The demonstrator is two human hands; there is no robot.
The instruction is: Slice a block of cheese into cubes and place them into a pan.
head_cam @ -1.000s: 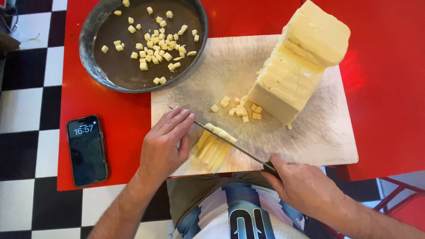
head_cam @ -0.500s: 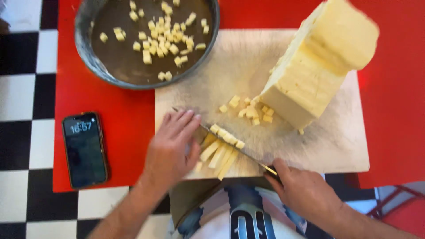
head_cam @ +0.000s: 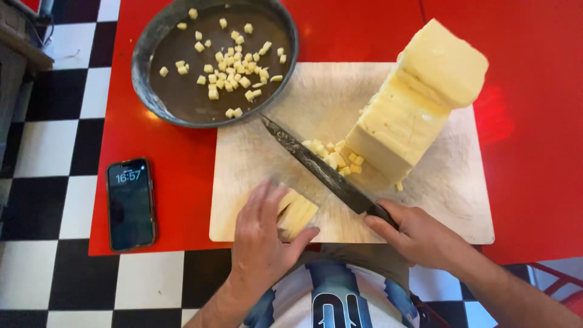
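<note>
So the right hand [head_cam: 425, 237] is wrapping tight around the handle of a long dark knife [head_cam: 322, 170], and the blade is pointing up and away from that grip, toward the round pan [head_cam: 146, 91] holding little cheese cubes [head_cam: 234, 70]. The left hand [head_cam: 261, 240] is sitting just left of the handle, fingers loosely curled over a short stack of cheese strips [head_cam: 297, 212], pinning rather than squeezing. Those strips are running roughly parallel to the blade, below it, on the near edge of the cutting board [head_cam: 255, 164]. The left hand's the closer one. The big cheese block [head_cam: 419, 103] is leaning up past the blade, more cubes [head_cam: 334, 155] at its foot.
</note>
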